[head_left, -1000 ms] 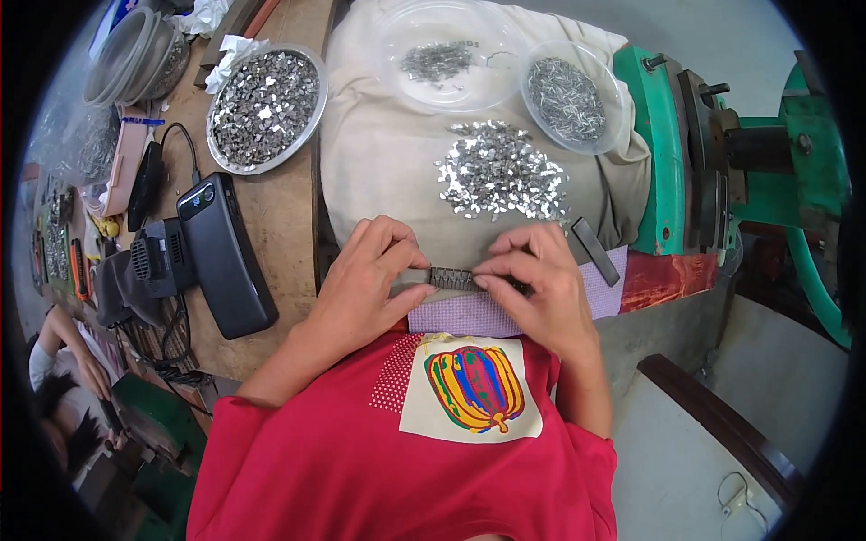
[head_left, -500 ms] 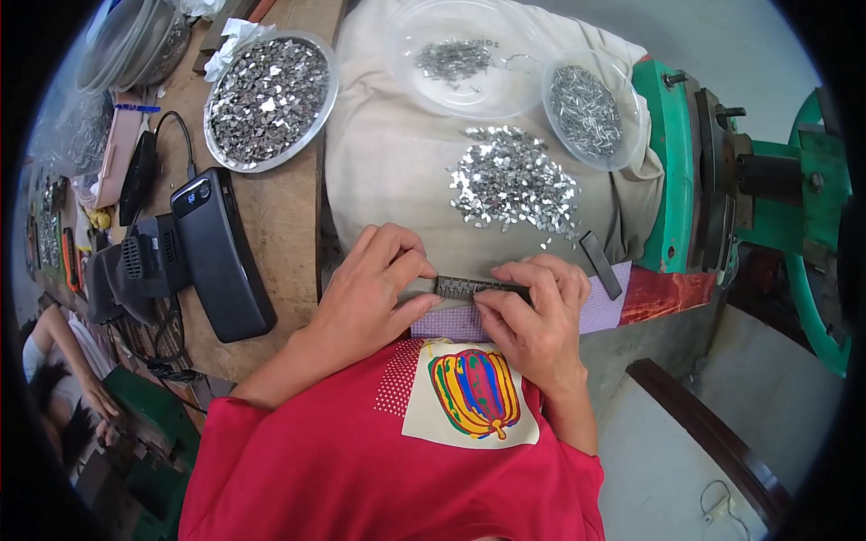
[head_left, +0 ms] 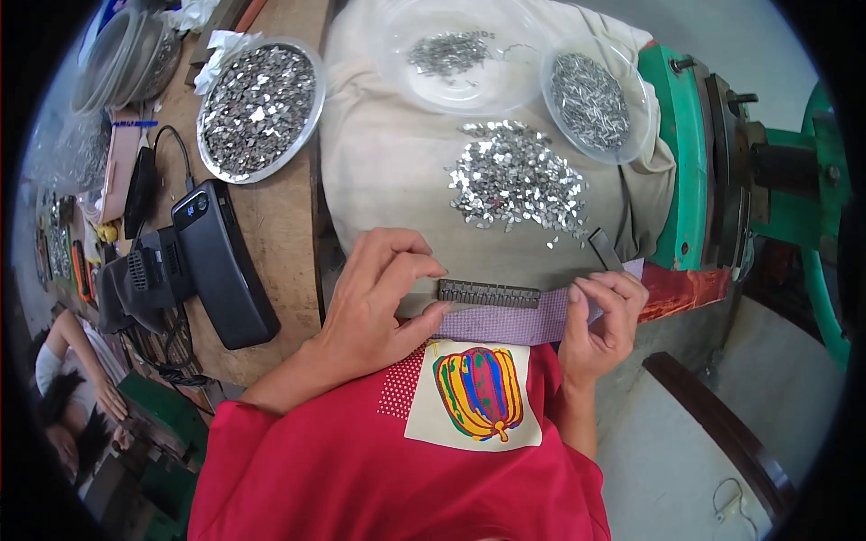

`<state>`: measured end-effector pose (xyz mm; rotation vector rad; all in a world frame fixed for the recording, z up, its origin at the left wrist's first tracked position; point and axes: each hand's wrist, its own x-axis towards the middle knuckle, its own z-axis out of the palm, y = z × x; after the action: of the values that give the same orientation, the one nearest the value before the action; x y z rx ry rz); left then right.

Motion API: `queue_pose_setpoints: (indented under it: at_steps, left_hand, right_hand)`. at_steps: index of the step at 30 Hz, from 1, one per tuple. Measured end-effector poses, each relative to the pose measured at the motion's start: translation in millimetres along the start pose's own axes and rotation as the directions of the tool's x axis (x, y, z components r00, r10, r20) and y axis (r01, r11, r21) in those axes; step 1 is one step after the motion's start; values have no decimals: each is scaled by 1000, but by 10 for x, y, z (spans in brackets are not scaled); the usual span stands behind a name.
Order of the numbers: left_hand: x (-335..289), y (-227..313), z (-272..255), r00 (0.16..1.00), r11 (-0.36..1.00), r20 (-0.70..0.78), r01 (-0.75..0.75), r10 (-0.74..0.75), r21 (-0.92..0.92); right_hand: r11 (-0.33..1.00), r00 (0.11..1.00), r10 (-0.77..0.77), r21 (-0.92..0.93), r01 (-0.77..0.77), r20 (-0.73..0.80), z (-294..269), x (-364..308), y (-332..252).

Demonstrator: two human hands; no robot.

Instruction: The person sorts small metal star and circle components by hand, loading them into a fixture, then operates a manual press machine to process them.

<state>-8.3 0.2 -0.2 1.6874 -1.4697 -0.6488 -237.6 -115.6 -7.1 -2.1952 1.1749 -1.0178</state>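
Note:
A dark slotted metal bar [head_left: 488,294] lies crosswise in front of me on the cloth-covered pad. My left hand [head_left: 377,293] is at its left end, thumb and forefinger spread apart on either side of it, not closed on it. Beyond the bar's right end, my right hand [head_left: 603,320] has its fingers curled and thumb brought close to the forefinger; anything between them is too small or hidden. Just past those fingers is a plain flat dark bar [head_left: 604,248], its near end covered by them. A heap of small shiny metal pieces [head_left: 516,176] lies farther off.
Behind the heap stand a clear round tub [head_left: 505,95] and a clear bowl [head_left: 633,149] of metal pins. A tub [head_left: 317,99] of metal flakes and a black power bank [head_left: 236,288] sit on the left bench. A green machine [head_left: 681,162] borders the right. Another person [head_left: 77,370] works at far left.
My right hand has left the slotted bar and moved right to the flat bar. The left thumb and forefinger have spread at the slotted bar's left end.

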Motion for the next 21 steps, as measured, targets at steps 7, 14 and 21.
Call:
queue_pose_setpoints:
  at_steps: [7, 14, 21]
  left_hand:
    - [19, 40, 207, 997, 994, 16, 75, -76, 77]
    - [52, 82, 260, 991, 973, 50, 110, -123, 205]
    - [93, 75, 253, 990, 969, 78, 99, -119, 226]
  right_hand:
    - [992, 981, -69, -119, 48, -184, 48, -243, 186]
    - [978, 977, -141, -175, 112, -161, 67, -249, 188]
    - [975, 980, -144, -191, 117, -139, 75, -236, 198]
